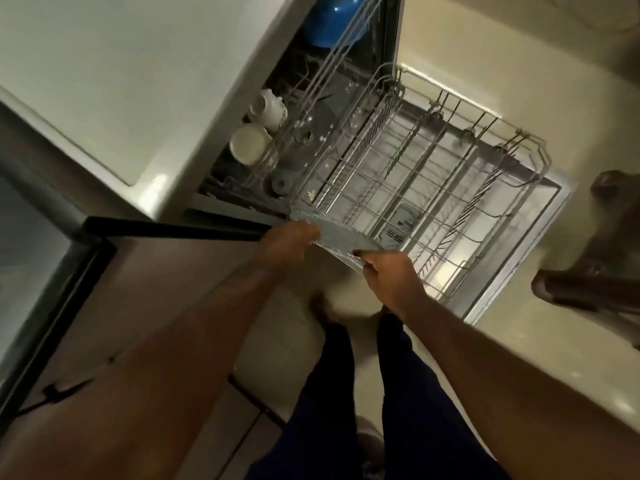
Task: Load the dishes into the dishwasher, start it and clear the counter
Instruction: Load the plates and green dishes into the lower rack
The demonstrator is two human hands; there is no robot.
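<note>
The dishwasher stands open with its lower wire rack pulled out over the lowered door. I hold a flat, textured glass dish at the rack's near corner. My left hand grips its left edge and my right hand pinches its near right edge. The upper rack sits pushed in and carries two white cups and a blue bowl. The lower rack has no dishes in it.
A pale counter top lies to the left above the dishwasher. A dark cabinet front with a black edge runs under my left arm. A brown wooden stool stands at the right on the cream floor. My legs are below.
</note>
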